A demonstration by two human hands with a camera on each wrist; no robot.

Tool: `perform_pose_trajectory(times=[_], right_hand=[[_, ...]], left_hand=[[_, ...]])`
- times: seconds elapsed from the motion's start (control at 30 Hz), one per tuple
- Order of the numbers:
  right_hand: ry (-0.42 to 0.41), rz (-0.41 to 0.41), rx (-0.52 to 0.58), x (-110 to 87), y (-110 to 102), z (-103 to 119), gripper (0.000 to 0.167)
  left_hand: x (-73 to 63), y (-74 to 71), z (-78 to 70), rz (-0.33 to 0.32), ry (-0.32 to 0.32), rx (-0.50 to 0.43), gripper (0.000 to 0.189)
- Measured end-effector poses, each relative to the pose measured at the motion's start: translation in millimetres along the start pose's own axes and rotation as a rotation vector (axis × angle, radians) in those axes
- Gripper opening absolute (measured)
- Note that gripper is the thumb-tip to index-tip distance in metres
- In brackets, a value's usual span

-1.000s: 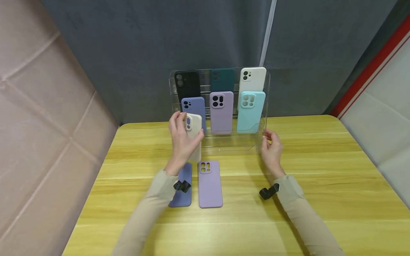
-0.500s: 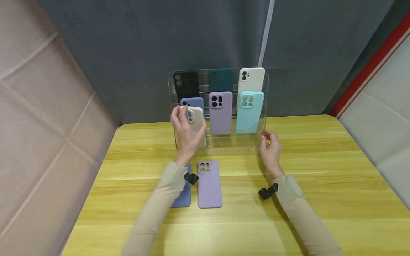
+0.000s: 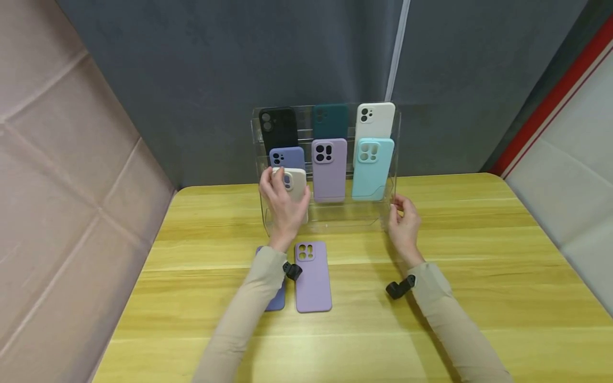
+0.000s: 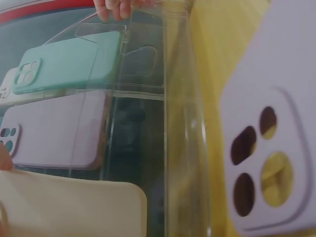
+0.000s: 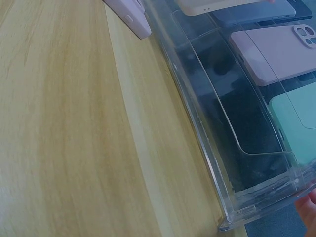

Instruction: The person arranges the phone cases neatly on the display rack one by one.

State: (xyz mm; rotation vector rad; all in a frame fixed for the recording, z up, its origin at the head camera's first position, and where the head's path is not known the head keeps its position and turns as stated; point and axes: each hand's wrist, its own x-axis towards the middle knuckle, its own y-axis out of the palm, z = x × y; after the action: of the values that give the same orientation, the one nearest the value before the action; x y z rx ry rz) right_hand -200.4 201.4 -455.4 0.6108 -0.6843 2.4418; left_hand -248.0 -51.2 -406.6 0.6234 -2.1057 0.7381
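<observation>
My left hand point(image 3: 283, 213) holds a cream phone case point(image 3: 298, 182) by its sides, thumb on the right edge and fingers at the upper left. The case leans at the left of the lowest tier of a clear acrylic display stand point(image 3: 342, 217), overlapping a blue phone case point(image 3: 289, 156) behind it. In the left wrist view the cream case point(image 4: 74, 207) lies beside the stand's transparent front lip point(image 4: 170, 148). My right hand point(image 3: 405, 229) pinches the stand's right side near its lower front corner. Only a bit of its fingers point(image 5: 307, 212) shows in the right wrist view.
A lavender case point(image 3: 330, 175) and a turquoise case point(image 3: 372, 173) stand in the middle tier; black point(image 3: 279, 127), dark green point(image 3: 330, 121) and white point(image 3: 375, 118) ones fill the top. On the table lie another lavender case point(image 3: 313, 284) and a partly covered blue case point(image 3: 276, 302).
My left hand has carried the cream case forward and up to the stand, then lowered it slightly at the lowest tier. My right hand has stayed at the stand's side.
</observation>
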Motion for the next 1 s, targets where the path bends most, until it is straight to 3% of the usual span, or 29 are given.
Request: perform_pose_trajectory(times=[0.47, 1.0], right_hand=[[-0.014, -0.01, -0.008, -0.9, 1, 1, 0.021], [-0.023, -0.02, 0.004, -1.2, 1, 1, 0.02]], left_hand=[[-10.6, 6.2, 4.7, -0.033, -0.009, 0.035, 0.065], [-17.1, 15.8, 1.5, -0.083, -0.008, 0.163, 0.063]])
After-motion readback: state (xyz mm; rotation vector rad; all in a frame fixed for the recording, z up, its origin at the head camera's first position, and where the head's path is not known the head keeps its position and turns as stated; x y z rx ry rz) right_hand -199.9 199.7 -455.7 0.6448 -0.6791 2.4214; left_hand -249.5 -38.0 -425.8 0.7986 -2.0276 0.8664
